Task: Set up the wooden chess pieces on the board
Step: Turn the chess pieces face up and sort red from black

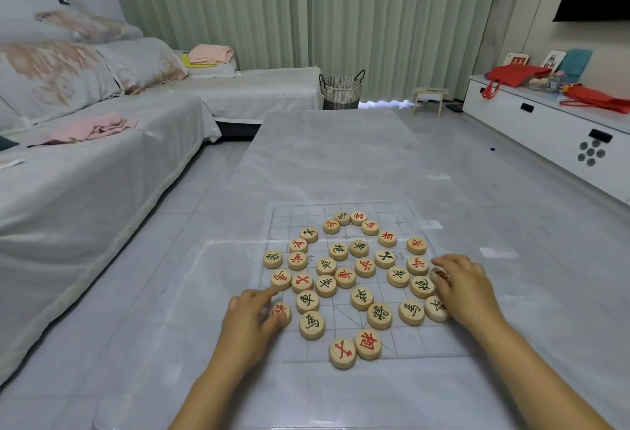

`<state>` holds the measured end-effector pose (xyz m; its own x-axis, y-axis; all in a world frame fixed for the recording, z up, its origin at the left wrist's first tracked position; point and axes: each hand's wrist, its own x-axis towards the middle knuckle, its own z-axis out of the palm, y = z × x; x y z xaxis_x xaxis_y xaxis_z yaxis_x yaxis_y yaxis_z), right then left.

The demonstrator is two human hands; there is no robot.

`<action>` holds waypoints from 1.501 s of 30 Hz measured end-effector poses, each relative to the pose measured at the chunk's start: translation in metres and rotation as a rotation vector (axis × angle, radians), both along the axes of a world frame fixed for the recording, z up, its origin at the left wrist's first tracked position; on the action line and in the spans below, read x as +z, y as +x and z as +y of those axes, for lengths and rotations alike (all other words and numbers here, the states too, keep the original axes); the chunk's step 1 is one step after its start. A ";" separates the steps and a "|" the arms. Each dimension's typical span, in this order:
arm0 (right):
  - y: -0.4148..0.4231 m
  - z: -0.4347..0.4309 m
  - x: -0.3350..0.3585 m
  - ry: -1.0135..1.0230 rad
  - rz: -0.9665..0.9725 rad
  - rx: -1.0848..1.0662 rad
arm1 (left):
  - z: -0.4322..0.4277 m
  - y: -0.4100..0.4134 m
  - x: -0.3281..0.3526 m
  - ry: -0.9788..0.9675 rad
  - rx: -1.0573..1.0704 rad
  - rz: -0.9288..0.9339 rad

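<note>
The bare left forearm rises from six o'clock and the bare right forearm from five o'clock, both palms down. The left hand [252, 318], at seven o'clock in the view, stretches its index finger toward one o'clock. Its thumb lies against a blurred pale wooden disc with red marking [282, 310], but the grip is unclear. The right hand [463, 289], at four o'clock, curls its fingertips [439, 263] toward ten o'clock over a half-hidden pale wooden disc with red marking [440, 275].

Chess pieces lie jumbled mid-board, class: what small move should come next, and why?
Probably move the red piece the left hand holds to a crossing in the near row of the board: pieces lie scattered, red and black mixed, no row laid.
</note>
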<state>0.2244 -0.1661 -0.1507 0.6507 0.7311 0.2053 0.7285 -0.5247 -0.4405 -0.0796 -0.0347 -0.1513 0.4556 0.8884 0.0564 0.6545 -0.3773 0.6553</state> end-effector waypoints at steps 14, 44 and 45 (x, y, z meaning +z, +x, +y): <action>-0.063 -0.043 0.024 -0.070 0.334 0.417 | -0.064 -0.003 -0.001 -0.030 -0.091 -0.054; -0.067 0.051 0.032 -0.046 0.055 0.382 | 0.011 0.050 0.011 0.169 -0.038 -0.031; -0.066 0.059 0.032 -0.095 0.044 0.393 | 0.021 0.054 0.011 0.214 -0.050 0.030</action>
